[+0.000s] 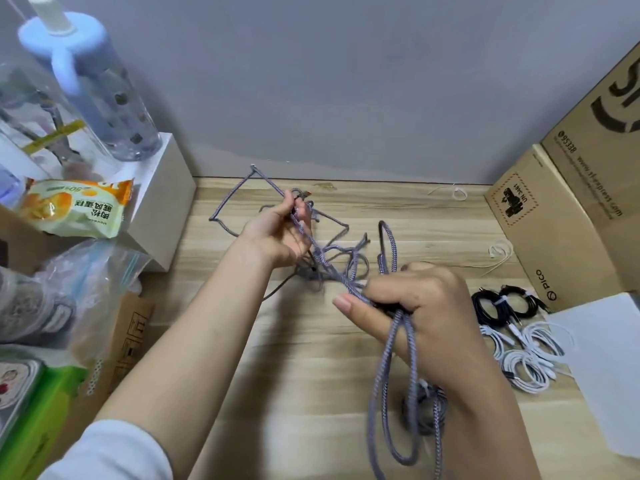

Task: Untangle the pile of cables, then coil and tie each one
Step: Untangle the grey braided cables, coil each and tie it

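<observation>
A tangle of grey braided cable (332,261) lies on the wooden table (277,358). My left hand (277,233) pinches a strand of it near its plug, lifted over the far part of the table. My right hand (408,299) grips several loops of the same grey cable, which hang down below the fist (388,393). A taut strand runs between the two hands. A coiled grey cable (427,407) lies on the table under my right wrist, partly hidden.
Tied black cable coils (502,303) and white cable coils (526,355) lie at the right beside cardboard boxes (554,220) and a white sheet (609,368). Loose white ties (498,251) lie at the back right. A bottle (104,88), snack bag (76,206) and boxes crowd the left.
</observation>
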